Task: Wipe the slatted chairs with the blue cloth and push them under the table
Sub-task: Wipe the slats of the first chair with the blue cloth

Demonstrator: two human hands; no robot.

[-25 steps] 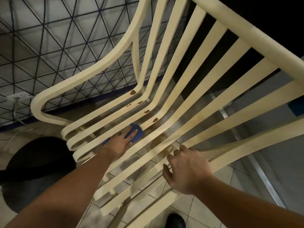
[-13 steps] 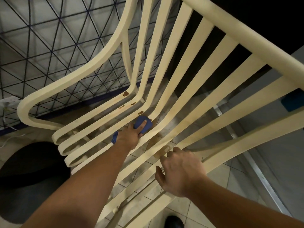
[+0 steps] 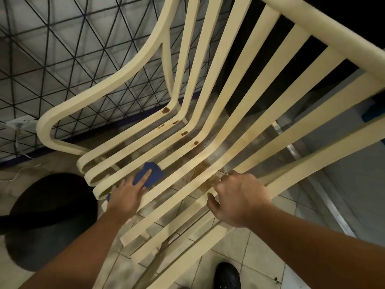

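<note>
Chair: cream plastic slats, fills centre of frame; brown stains at seat bend (several small spots). Cloth: blue, on slat, lower left of centre. Left hand: fingers straight, pressing cloth. Right hand: fingers curled over slat, grasping chair.

Left arm reaching from lower left toward frame centre, left grip palm down, fingers straight, pressing on the blue cloth, right arm entering from lower right, right grip curled over a chair slat, thumb spread
</note>
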